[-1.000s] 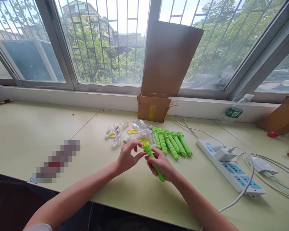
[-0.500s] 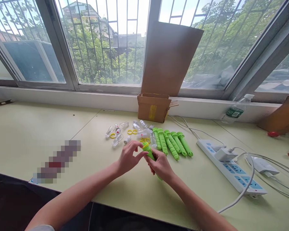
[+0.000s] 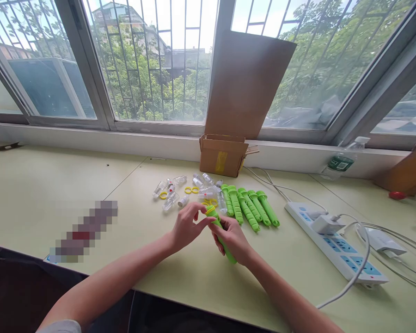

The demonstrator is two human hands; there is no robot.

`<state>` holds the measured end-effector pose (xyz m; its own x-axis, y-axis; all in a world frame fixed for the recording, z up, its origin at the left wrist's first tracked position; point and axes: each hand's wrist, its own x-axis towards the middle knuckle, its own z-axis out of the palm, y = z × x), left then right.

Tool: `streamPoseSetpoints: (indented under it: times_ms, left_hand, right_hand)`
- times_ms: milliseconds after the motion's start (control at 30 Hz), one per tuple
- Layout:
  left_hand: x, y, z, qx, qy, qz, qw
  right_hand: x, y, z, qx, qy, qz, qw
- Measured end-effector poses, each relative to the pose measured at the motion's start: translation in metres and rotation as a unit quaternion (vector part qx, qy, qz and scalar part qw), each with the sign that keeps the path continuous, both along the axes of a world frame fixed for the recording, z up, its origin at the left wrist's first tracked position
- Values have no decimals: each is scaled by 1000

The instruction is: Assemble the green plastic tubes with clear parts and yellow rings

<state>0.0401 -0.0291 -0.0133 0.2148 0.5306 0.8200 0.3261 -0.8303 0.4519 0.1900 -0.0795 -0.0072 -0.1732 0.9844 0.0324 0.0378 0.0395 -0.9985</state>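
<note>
My right hand [image 3: 233,238] is wrapped round a green plastic tube [image 3: 228,247] that slants up to the left over the table. A yellow ring [image 3: 210,209] sits round the tube's wider top end. At that end, the thumb and forefinger of my left hand [image 3: 189,226] pinch the ring and rim. Just beyond my hands lie several more green tubes [image 3: 249,212], side by side with spiral grooves along them. Left of these are scattered clear plastic pieces [image 3: 170,201] and loose yellow rings [image 3: 192,190].
A small cardboard box [image 3: 222,157] stands at the sill with a tall flap upright behind it. To the right lie a white power strip [image 3: 336,245] with plugs and cables, and a plastic bottle [image 3: 343,162]. A blurred patch [image 3: 86,231] covers something at left.
The green tube's lower end now shows more below my right hand. Both hands keep their hold at nearly the same place, and the view has shifted slightly.
</note>
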Motion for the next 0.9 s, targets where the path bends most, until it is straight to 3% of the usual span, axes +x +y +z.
streamPoseSetpoints:
  times_ms: [233, 367, 567, 700, 900]
  left_hand:
    - [-3, -1, 3, -7, -12, -45, 999]
    - [-7, 1, 5, 2, -7, -56, 998]
    - [-10, 5, 5, 36, -19, -9, 999]
    - [-9, 6, 6, 52, -15, 15, 998]
    - [-6, 6, 5, 55, -7, 19, 998]
  right_hand:
    - [3, 1, 3, -27, 34, 23, 999]
    - [3, 3, 3, 1, -4, 39, 999]
    - [1, 6, -4, 85, -140, -45, 986]
    - [2, 6, -5, 143, -165, -80, 973]
    - [2, 4, -4, 78, -94, -42, 992]
